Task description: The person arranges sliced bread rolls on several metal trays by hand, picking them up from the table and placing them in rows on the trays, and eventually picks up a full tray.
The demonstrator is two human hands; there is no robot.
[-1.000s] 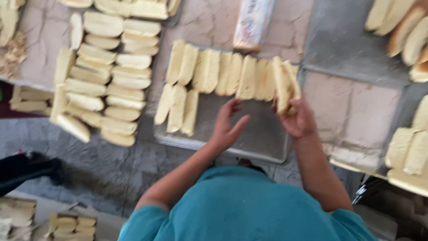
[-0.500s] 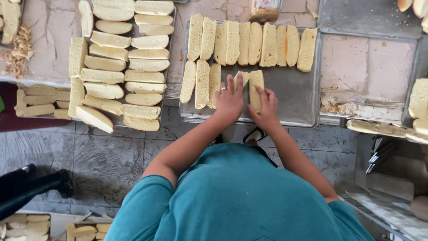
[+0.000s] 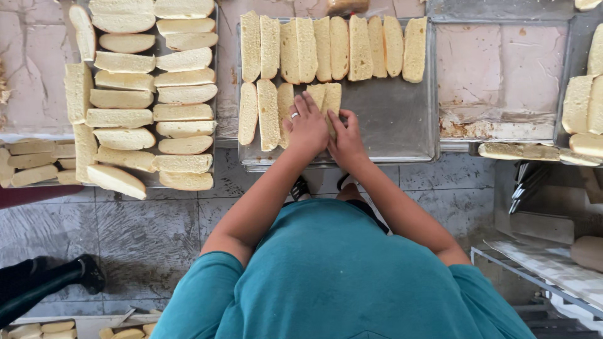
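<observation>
Hands: left hand and right hand side by side over the near part of the middle tray, fingers loosely spread and laid flat, not curled shut

Hold: both pressing on the two bread slices last in the lower row; no pinch or lift visible, only fingertip contact (a ring on one left finger)

Bread in hand: standing just right of three slices already lying in that lower row, touching them, cut faces up

Middle tray: metal, upper row of slices filled nearly edge to edge, lower row only begun, right half bare

Left tray: packed with stacked bread halves, some overhanging the near edge

Right side: empty greased tray on the counter, more bread at the far right edge

Floor: grey tiles below the counter edge, another person's dark shoe at lower left

Risk, tipping: slices set on their sides and leaning together, likely to topple as a row if pushed too hard from the right

Risk, crushing: soft crumb under flat fingers, easily dented or torn by heavy pressure

Risk, spill: middle tray appears to project past the counter edge, so a downward lean on its near rim could tilt it toward the floor

Risk, uneven rows: gaps left now probably mean fewer slices fitting later
</observation>
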